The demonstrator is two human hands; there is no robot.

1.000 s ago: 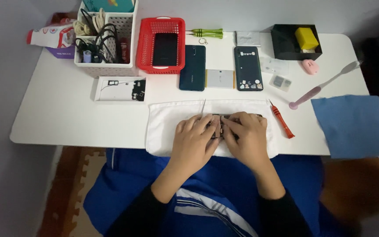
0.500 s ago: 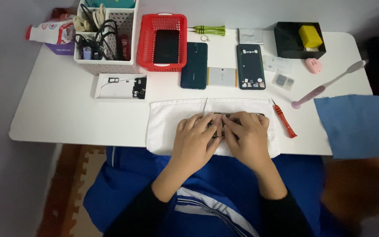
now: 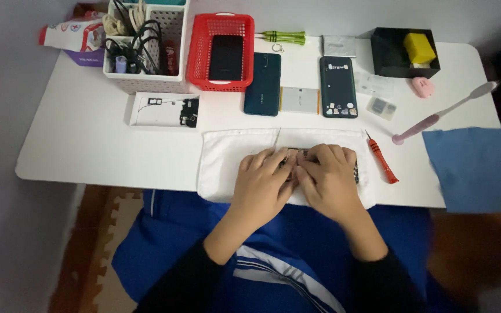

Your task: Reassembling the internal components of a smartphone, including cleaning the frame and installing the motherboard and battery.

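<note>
Head view: left hand (image 3: 262,179) and right hand (image 3: 327,177), fingers curled, press together on dark opened phone (image 3: 294,155), mostly hidden, atop white towel (image 3: 221,159); red screwdriver (image 3: 382,157) right.

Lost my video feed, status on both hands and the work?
Left hand and right hand both pressed on a small dark device, on white towel. Red screwdriver lies beside, apart.

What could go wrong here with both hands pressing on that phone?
Both hands, left hand and right hand, cover the phone on the towel, so small parts could slip unseen. The towel overhangs the table edge; a tug might drag it off. The screwdriver lies near the right wrist and could get knocked.
</note>
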